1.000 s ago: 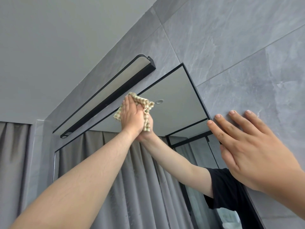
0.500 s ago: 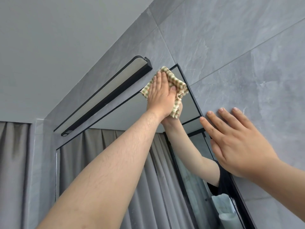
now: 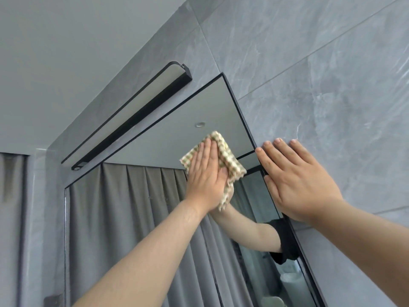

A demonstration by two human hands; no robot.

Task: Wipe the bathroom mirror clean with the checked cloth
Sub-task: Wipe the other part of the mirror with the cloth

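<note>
**Desk:** What does the room show?

**Photographer:** Large grey wall tiles (image 3: 321, 63), veined in white and joined by thin pale seams, rise to a plain matt ceiling (image 3: 66, 52). The light is soft and even.

**Desk:** Any fittings?

**Photographer:** A long black-cased light bar (image 3: 132, 120) is fixed high on the wall. At far left hangs a grey pleated curtain (image 3: 11, 218). Low on the wall near it sits a small dark plate (image 3: 53, 300), too blurred to identify.

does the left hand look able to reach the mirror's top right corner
Probably yes: the left hand presses the checked cloth on the mirror just below that corner, bare glass between; the right hand rests lower, across the frame.
</note>
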